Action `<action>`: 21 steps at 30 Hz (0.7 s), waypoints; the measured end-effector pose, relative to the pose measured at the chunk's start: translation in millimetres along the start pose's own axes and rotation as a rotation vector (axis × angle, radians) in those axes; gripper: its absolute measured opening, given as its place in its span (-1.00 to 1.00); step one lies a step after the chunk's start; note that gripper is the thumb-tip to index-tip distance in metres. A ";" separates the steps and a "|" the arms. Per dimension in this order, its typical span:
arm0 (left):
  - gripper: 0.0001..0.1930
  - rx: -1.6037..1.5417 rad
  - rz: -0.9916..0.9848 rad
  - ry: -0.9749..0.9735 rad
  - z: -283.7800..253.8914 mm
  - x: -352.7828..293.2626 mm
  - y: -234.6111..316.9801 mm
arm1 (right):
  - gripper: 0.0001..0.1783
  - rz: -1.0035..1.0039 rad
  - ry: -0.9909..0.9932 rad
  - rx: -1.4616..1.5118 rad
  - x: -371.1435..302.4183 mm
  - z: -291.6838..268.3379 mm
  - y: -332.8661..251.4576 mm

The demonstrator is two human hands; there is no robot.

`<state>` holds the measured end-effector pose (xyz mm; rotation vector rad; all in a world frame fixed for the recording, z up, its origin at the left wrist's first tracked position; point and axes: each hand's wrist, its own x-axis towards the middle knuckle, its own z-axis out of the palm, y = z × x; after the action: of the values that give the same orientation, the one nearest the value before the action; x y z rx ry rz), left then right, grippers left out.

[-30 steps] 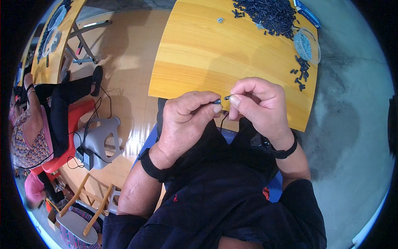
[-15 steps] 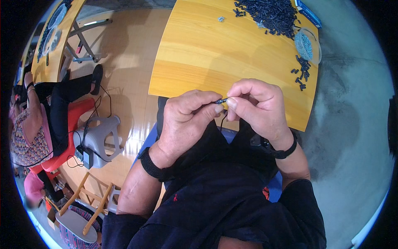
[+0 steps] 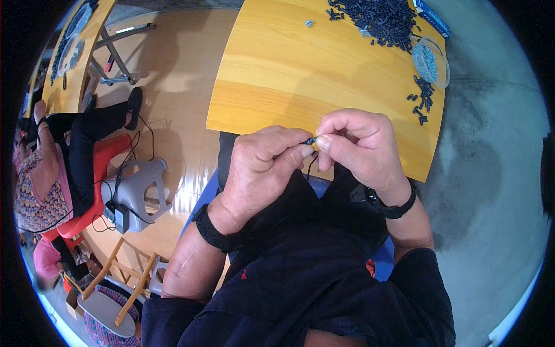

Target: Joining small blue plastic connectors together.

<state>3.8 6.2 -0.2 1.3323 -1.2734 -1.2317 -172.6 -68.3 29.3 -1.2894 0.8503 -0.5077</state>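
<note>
Over the near edge of the yellow wooden table [image 3: 277, 75], both hands meet at a small dark cylindrical part [image 3: 310, 141]. My left hand [image 3: 263, 168] is closed, pinching its left end between thumb and forefinger. From the other side my right hand [image 3: 361, 147] pinches the right end with thumb and fingertips. Most of the part is covered by the fingers, so its exact kind cannot be made out. At the far right of the table lies a heap of small black cylindrical pieces [image 3: 387, 20], with a looser group of black pieces [image 3: 424, 95] nearer to me.
A clear round tub of small bluish pieces [image 3: 425, 62] stands at the table's right edge, beyond it a blue box [image 3: 432, 20]. A tiny pile of silvery bits [image 3: 309, 23] lies far off. On the left are a grey stool [image 3: 136, 194] with cables and a seated person [image 3: 46, 179].
Both hands keep their pinch on the small dark part, with the fingertips slightly closer together. Little else has changed beyond a slight shift of the view.
</note>
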 end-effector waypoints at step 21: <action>-0.90 0.068 0.129 0.102 4.9 0.4 8.5 | -0.90 0.192 -0.076 0.672 0.5 2.3 18.0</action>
<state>-2.1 5.3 7.7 1.3229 -1.3169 -1.0273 -172.8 -63.0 11.9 -0.6008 0.6496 -0.5269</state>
